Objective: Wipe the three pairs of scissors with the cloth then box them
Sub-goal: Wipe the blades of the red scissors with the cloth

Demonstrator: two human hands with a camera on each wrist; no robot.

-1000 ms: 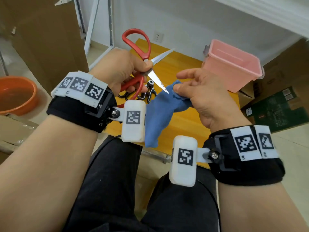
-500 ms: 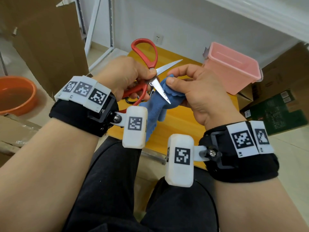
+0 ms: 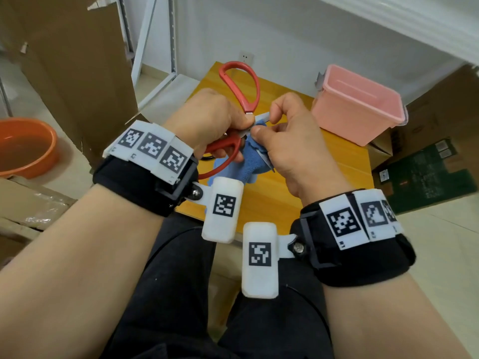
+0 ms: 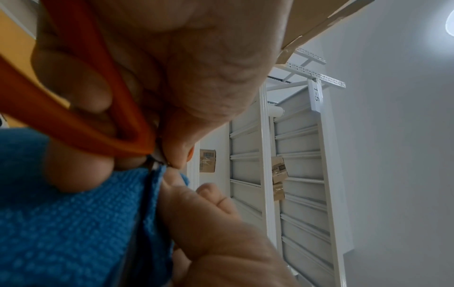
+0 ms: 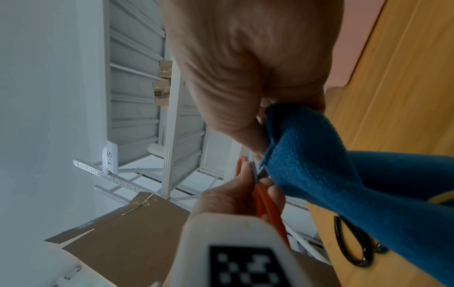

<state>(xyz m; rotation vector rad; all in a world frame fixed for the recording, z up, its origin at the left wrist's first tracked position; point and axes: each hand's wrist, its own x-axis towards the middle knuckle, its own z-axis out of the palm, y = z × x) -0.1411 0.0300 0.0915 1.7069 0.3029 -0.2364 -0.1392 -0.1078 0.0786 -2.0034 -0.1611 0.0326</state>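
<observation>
An orange basin (image 3: 24, 147) sits on the floor off to the left, beside a tall sheet of brown cardboard (image 3: 75, 66) leaning upright. White metal shelving (image 5: 147, 101) stands along the wall with small cartons (image 4: 278, 170) on it. A green box (image 3: 425, 172) lies right of the wooden table (image 3: 337, 161).

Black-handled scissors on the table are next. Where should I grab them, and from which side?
Judging by the right wrist view, take the black-handled scissors by the handle loops, from above: they lie flat on the wooden table, loops exposed. The blue cloth hides the blade end.
</observation>
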